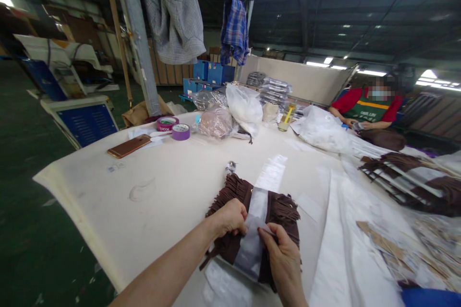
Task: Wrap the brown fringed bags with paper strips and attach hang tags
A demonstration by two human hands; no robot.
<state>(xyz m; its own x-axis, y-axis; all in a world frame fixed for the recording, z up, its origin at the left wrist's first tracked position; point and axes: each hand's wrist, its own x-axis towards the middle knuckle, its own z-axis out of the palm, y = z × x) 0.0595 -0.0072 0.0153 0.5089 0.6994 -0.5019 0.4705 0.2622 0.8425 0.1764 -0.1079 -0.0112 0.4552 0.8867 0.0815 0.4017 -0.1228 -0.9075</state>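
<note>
A brown fringed piece (279, 211) lies on the white table (144, 192) just in front of me, with a translucent white strip (256, 211) laid across its middle. My left hand (230, 217) is curled closed and grips the left edge of the strip and the fringed piece. My right hand (283, 252) pinches the strip from the right, fingers pressed together on it. More of the strip (272, 172) runs away across the table beyond the piece. A small silver object (230, 167) lies just past the fringe.
A phone (128, 146) and two purple tape rolls (175, 127) lie at the far left. Plastic bags (230, 110) and a bottle (286, 117) stand at the back. A stack of brown fringed pieces (410, 177) lies at right. A seated person (367, 110) works opposite.
</note>
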